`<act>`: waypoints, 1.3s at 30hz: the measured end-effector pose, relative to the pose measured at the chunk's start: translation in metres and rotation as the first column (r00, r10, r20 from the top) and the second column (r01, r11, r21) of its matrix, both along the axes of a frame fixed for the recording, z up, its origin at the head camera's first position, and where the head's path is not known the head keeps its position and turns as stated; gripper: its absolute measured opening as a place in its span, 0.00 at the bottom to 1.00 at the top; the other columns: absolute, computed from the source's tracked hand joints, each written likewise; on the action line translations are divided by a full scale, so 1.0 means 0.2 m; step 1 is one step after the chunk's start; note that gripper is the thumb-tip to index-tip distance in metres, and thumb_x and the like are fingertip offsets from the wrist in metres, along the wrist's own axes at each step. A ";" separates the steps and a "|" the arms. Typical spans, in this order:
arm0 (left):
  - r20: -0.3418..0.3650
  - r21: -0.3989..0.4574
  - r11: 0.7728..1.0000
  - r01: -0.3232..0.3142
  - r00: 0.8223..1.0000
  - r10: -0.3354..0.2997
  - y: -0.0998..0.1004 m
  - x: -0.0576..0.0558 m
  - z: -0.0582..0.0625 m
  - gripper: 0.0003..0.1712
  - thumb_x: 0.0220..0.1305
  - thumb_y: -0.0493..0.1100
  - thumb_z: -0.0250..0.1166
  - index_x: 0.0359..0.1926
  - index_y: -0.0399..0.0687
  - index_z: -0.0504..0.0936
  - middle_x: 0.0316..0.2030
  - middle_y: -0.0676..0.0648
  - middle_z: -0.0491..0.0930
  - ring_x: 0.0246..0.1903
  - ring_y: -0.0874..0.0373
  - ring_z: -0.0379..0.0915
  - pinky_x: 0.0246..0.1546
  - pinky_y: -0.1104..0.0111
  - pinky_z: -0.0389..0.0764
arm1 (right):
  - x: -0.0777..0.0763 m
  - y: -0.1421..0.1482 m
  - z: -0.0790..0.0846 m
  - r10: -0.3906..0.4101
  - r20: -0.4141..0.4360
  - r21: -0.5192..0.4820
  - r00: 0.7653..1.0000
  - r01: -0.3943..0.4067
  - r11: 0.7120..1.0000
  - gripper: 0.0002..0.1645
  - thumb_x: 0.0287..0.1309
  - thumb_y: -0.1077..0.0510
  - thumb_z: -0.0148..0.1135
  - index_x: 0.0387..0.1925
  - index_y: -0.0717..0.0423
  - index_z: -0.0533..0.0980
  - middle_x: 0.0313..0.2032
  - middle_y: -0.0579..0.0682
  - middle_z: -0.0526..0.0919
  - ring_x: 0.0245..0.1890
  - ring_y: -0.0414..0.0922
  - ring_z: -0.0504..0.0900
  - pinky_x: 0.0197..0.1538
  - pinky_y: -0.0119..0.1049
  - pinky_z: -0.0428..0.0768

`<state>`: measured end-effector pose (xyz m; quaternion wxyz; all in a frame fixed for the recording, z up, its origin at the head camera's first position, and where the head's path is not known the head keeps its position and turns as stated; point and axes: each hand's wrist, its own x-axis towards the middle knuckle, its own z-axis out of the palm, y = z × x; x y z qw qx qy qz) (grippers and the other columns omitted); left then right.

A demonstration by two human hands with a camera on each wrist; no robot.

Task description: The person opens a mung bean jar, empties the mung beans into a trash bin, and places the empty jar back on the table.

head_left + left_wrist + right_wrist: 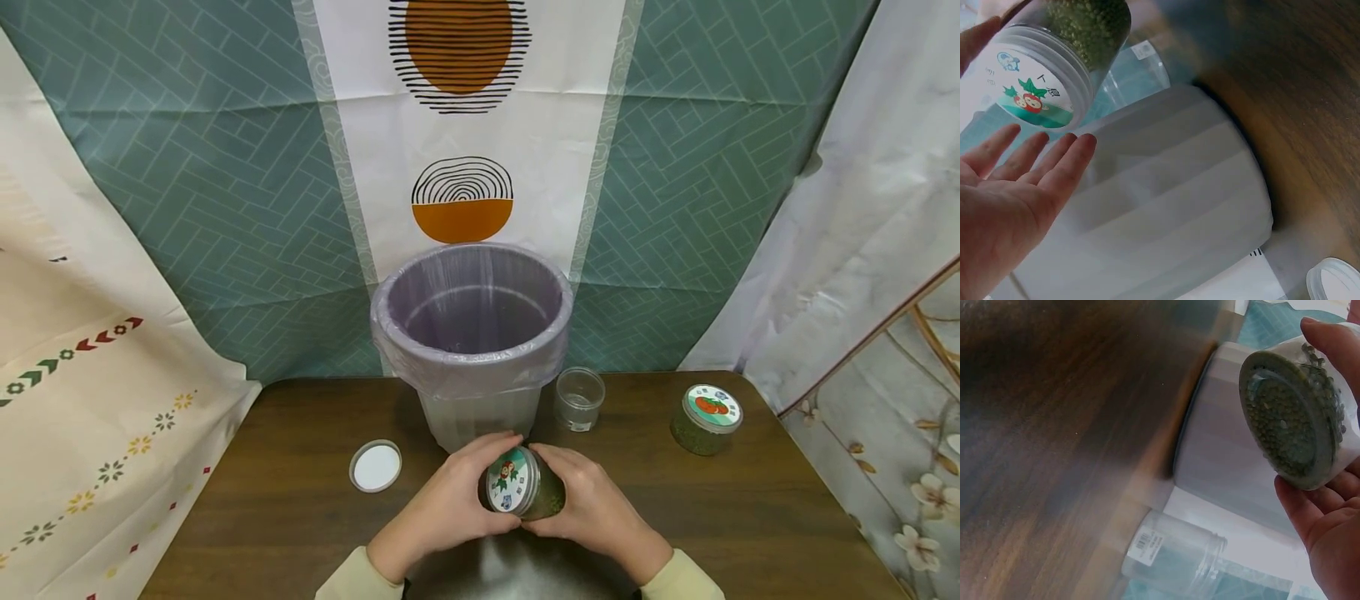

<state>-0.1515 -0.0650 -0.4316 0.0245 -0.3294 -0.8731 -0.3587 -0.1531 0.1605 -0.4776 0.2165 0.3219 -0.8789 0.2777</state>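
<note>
My right hand (592,500) grips a clear jar (1291,419) full of small green grains, its thumb above and fingers below the body. The jar lies tilted on its side in mid-air, base to the right. Its clear-rimmed lid (512,481), labelled with red fruit and green leaves, faces left. My left hand (457,492) is spread around that lid, thumb on one side and fingers on the other. In the left wrist view its fingers (1063,169) are straight, with the tips right beside the lid's edge.
A bin (480,417) with a pale liner stands behind the hands. An uncapped clear jar (579,400) is at its right, and a white-faced lid (376,466) lies on the table at the left. Far right stands another lidded jar (705,421) of green grains.
</note>
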 end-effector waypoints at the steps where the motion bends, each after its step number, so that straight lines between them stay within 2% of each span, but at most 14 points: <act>1: -0.004 0.005 1.000 0.010 1.000 -0.010 0.00 0.00 0.00 0.50 0.41 0.54 0.76 0.66 0.64 0.62 0.64 0.57 0.65 0.63 0.61 0.64 0.58 0.62 0.74 | 0.00 0.00 0.00 0.001 -0.002 -0.003 1.000 -0.001 1.000 0.52 0.24 0.41 0.79 0.58 0.52 0.72 0.53 0.40 0.78 0.52 0.37 0.78 0.52 0.35 0.79; 5: -0.002 0.032 0.999 0.005 1.000 -0.005 0.00 0.00 0.00 0.45 0.43 0.56 0.75 0.64 0.60 0.67 0.60 0.58 0.70 0.57 0.63 0.69 0.54 0.66 0.76 | 0.00 0.00 0.00 -0.004 0.011 -0.001 1.000 0.004 1.000 0.53 0.23 0.41 0.80 0.58 0.52 0.72 0.53 0.39 0.77 0.52 0.37 0.77 0.52 0.35 0.80; 12: 0.073 0.051 0.992 -0.117 0.991 0.113 0.01 0.00 0.00 0.44 0.41 0.70 0.69 0.58 0.52 0.74 0.52 0.54 0.78 0.49 0.62 0.75 0.47 0.65 0.79 | 0.01 0.00 0.01 -0.022 0.032 0.018 0.999 0.022 1.000 0.53 0.22 0.41 0.80 0.57 0.54 0.72 0.53 0.40 0.77 0.53 0.38 0.77 0.52 0.37 0.80; 15: 0.075 0.042 0.989 -0.141 0.988 0.137 0.01 0.00 0.00 0.46 0.41 0.73 0.67 0.57 0.51 0.75 0.51 0.54 0.79 0.49 0.62 0.75 0.48 0.65 0.78 | 0.01 -0.01 0.01 -0.016 0.025 0.012 1.000 0.016 1.000 0.54 0.22 0.41 0.80 0.57 0.55 0.72 0.53 0.40 0.77 0.53 0.38 0.77 0.52 0.36 0.80; 19: 0.037 0.031 0.996 -0.083 0.996 0.082 0.00 0.00 -0.01 0.49 0.39 0.70 0.70 0.62 0.55 0.70 0.58 0.54 0.73 0.57 0.60 0.70 0.55 0.63 0.75 | 0.00 0.00 0.00 -0.021 0.011 0.020 1.000 0.021 1.000 0.53 0.23 0.40 0.80 0.57 0.55 0.72 0.54 0.41 0.78 0.53 0.38 0.78 0.52 0.36 0.80; 22: 0.015 0.015 1.000 -0.017 1.000 0.016 -0.01 0.00 -0.01 0.51 0.38 0.61 0.76 0.66 0.60 0.65 0.63 0.56 0.67 0.63 0.59 0.65 0.60 0.61 0.72 | 0.00 0.00 0.00 -0.019 -0.003 0.019 1.000 0.019 1.000 0.53 0.23 0.40 0.80 0.57 0.54 0.72 0.54 0.41 0.78 0.53 0.38 0.78 0.53 0.35 0.79; 25: 0.004 0.000 1.000 0.022 1.000 -0.022 -0.01 0.00 -0.01 0.52 0.38 0.52 0.78 0.67 0.62 0.63 0.65 0.58 0.65 0.64 0.60 0.63 0.61 0.61 0.71 | 0.00 0.00 0.01 -0.014 -0.013 0.008 1.000 0.014 1.000 0.54 0.22 0.41 0.80 0.57 0.54 0.72 0.53 0.39 0.78 0.53 0.37 0.77 0.53 0.34 0.79; 28: 0.006 -0.005 1.000 0.023 1.000 -0.023 -0.01 -0.01 -0.01 0.51 0.38 0.50 0.77 0.66 0.61 0.64 0.64 0.59 0.66 0.63 0.61 0.64 0.60 0.62 0.71 | 0.00 0.00 0.00 -0.019 -0.008 0.010 1.000 0.019 1.000 0.54 0.22 0.40 0.80 0.58 0.53 0.72 0.54 0.38 0.77 0.53 0.36 0.77 0.53 0.33 0.79; 30: 0.007 -0.009 1.000 0.001 1.000 -0.001 -0.01 -0.01 -0.01 0.49 0.39 0.53 0.77 0.65 0.60 0.66 0.62 0.58 0.69 0.61 0.62 0.66 0.59 0.63 0.73 | 0.00 0.00 0.00 -0.023 -0.001 0.014 1.000 0.023 1.000 0.54 0.23 0.40 0.79 0.58 0.52 0.72 0.54 0.39 0.78 0.53 0.36 0.77 0.53 0.33 0.79; 33: 0.025 -0.017 0.998 -0.068 0.997 0.069 0.00 -0.01 -0.01 0.46 0.39 0.62 0.75 0.62 0.58 0.70 0.57 0.58 0.73 0.56 0.63 0.71 0.54 0.65 0.76 | 0.00 0.00 0.00 -0.020 0.019 0.021 1.000 0.019 1.000 0.53 0.24 0.39 0.79 0.58 0.52 0.71 0.54 0.42 0.78 0.53 0.37 0.77 0.52 0.35 0.79; 36: 0.071 -0.023 0.988 -0.153 0.986 0.154 0.01 0.00 -0.01 0.46 0.36 0.71 0.71 0.58 0.58 0.74 0.51 0.59 0.78 0.48 0.64 0.75 0.47 0.68 0.78 | 0.00 0.00 0.00 -0.017 0.046 0.031 0.999 0.016 0.999 0.54 0.25 0.38 0.79 0.59 0.50 0.70 0.54 0.43 0.78 0.53 0.39 0.77 0.52 0.38 0.80; 39: 0.108 -0.018 0.981 -0.191 0.976 0.192 0.02 0.00 -0.01 0.47 0.33 0.74 0.70 0.56 0.58 0.76 0.48 0.60 0.79 0.44 0.66 0.76 0.43 0.71 0.78 | 0.01 0.00 0.00 -0.021 0.068 0.041 0.997 0.018 0.999 0.54 0.27 0.37 0.78 0.60 0.49 0.69 0.55 0.44 0.77 0.54 0.40 0.77 0.53 0.39 0.80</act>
